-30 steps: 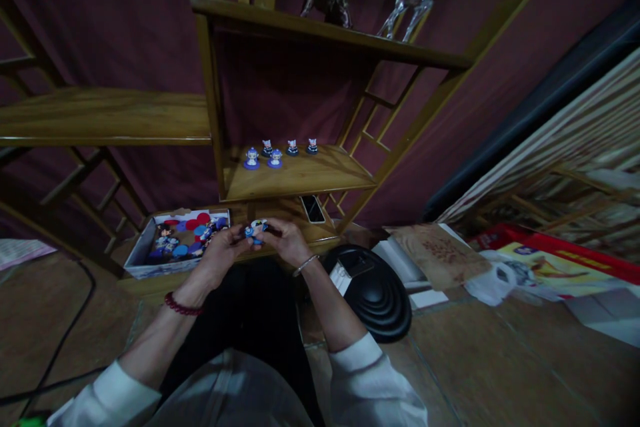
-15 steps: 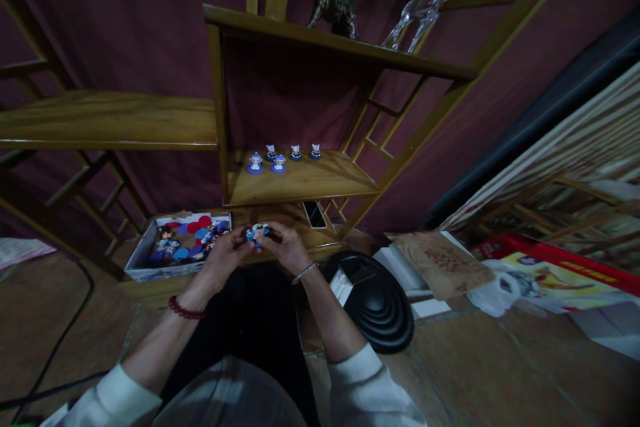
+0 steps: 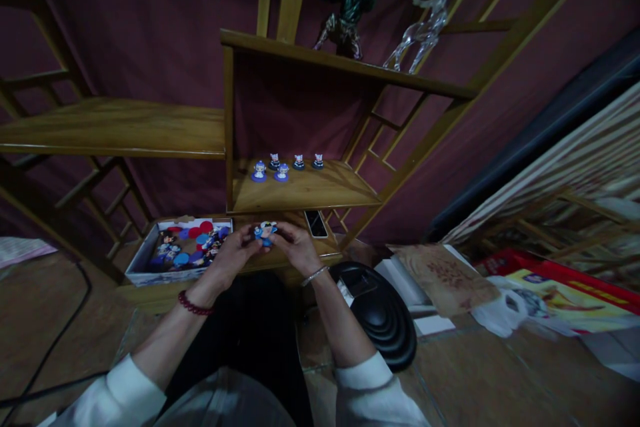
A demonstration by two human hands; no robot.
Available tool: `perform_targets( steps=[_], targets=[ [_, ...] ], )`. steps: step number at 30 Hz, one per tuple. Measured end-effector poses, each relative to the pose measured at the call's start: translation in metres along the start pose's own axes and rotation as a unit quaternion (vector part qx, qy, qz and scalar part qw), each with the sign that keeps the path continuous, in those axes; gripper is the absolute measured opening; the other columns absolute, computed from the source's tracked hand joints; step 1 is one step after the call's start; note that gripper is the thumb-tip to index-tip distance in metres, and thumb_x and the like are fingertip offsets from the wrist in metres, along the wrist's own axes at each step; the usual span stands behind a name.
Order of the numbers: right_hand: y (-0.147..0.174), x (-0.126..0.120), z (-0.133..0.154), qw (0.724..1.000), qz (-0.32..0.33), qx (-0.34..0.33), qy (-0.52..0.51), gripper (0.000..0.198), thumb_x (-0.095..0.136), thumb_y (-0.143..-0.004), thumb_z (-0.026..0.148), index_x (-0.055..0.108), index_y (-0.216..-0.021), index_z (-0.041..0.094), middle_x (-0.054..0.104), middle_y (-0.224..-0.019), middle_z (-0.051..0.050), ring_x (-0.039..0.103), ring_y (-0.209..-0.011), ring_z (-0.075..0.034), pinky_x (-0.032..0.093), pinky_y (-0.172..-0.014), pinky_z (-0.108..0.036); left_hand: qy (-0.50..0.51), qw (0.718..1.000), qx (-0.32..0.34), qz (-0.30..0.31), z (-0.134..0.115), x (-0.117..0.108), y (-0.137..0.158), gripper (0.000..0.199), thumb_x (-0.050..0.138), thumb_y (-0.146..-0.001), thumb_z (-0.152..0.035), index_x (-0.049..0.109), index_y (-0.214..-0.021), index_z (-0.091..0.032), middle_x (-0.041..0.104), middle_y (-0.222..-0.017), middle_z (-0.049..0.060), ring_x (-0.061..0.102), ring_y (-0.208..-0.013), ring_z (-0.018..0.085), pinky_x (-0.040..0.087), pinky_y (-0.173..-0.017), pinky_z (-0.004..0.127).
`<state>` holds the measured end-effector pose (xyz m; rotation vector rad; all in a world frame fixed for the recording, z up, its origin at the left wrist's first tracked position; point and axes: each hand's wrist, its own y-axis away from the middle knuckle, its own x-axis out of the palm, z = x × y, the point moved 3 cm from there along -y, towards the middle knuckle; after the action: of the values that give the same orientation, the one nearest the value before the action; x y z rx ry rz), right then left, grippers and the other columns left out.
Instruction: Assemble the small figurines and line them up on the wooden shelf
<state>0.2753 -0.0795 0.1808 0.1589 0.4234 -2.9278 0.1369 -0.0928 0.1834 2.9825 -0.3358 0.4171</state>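
Note:
Between the fingertips of both hands is a small blue and white figurine (image 3: 265, 231), held in front of the shelf's lower edge. My left hand (image 3: 237, 252) pinches it from the left, and my right hand (image 3: 296, 248) grips its right side. To the left of my hands stands an open box (image 3: 145, 275) full of loose figurines and round red and blue discs. On the wooden shelf (image 3: 310, 195) above, two purple and white figurines (image 3: 259, 171) stand at the front left. Behind them is a row of dark-based figurines (image 3: 299, 161).
A phone (image 3: 315, 223) lies on the bottom board. On the upper shelf are a green-clad statue (image 3: 347, 10) and a clear deer figure (image 3: 423, 27). A black stepped base (image 3: 385, 320), a plastic bag (image 3: 500, 307) and cardboard (image 3: 445, 277) lie on the floor at right.
Both hands have shifted slightly right in view, still holding the figurine, which now appears more upright. The whole view has tilted up a little; the shelf figurines stay in place.

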Motion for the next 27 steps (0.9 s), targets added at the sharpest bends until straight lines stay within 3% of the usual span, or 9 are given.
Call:
perform_targets(
  steps=[6, 15, 21, 27],
  targets=[
    [-0.003, -0.007, 0.004, 1.0, -0.015, -0.006, 0.002, 0.022, 0.064, -0.07, 0.035, 0.065, -0.086, 0.021, 0.067, -0.088, 0.0, 0.062, -0.085, -0.017, 0.047, -0.082, -0.031, -0.028, 0.999, 0.007, -0.017, -0.006, 0.009, -0.003, 0.036, 0.067, -0.062, -0.02, 0.059, -0.097, -0.016, 0.067, -0.086, 0.004, 0.062, -0.074, 0.017, 0.047, -0.075, 0.032],
    [-0.006, -0.028, 0.013, 0.998, -0.058, -0.004, -0.014, 0.026, 0.067, -0.066, 0.037, 0.066, -0.086, 0.021, 0.068, -0.089, -0.001, 0.061, -0.086, -0.019, 0.047, -0.084, -0.034, -0.102, 0.991, 0.08, -0.045, -0.007, 0.024, -0.02, 0.035, 0.063, -0.063, -0.016, 0.06, -0.097, -0.019, 0.063, -0.1, 0.007, 0.061, -0.076, 0.018, 0.048, -0.074, 0.033],
    [-0.013, -0.048, 0.024, 0.997, -0.074, -0.019, -0.01, 0.025, 0.068, -0.064, 0.036, 0.067, -0.085, 0.021, 0.068, -0.088, 0.0, 0.061, -0.086, -0.019, 0.046, -0.084, -0.034, -0.238, 0.956, 0.163, -0.054, -0.01, 0.041, -0.034, 0.034, 0.059, -0.067, -0.016, 0.058, -0.101, -0.018, 0.061, -0.099, 0.006, 0.059, -0.08, 0.016, 0.046, -0.078, 0.032],
    [-0.024, -0.067, 0.028, 0.997, -0.073, -0.031, -0.009, 0.023, 0.069, -0.064, 0.035, 0.069, -0.084, 0.023, 0.069, -0.087, 0.001, 0.061, -0.085, -0.019, 0.046, -0.083, -0.033, -0.293, 0.939, 0.171, -0.059, -0.018, 0.058, -0.05, 0.032, 0.056, -0.068, -0.014, 0.056, -0.101, -0.016, 0.063, -0.094, 0.005, 0.06, -0.077, 0.014, 0.047, -0.075, 0.029]
  ],
)
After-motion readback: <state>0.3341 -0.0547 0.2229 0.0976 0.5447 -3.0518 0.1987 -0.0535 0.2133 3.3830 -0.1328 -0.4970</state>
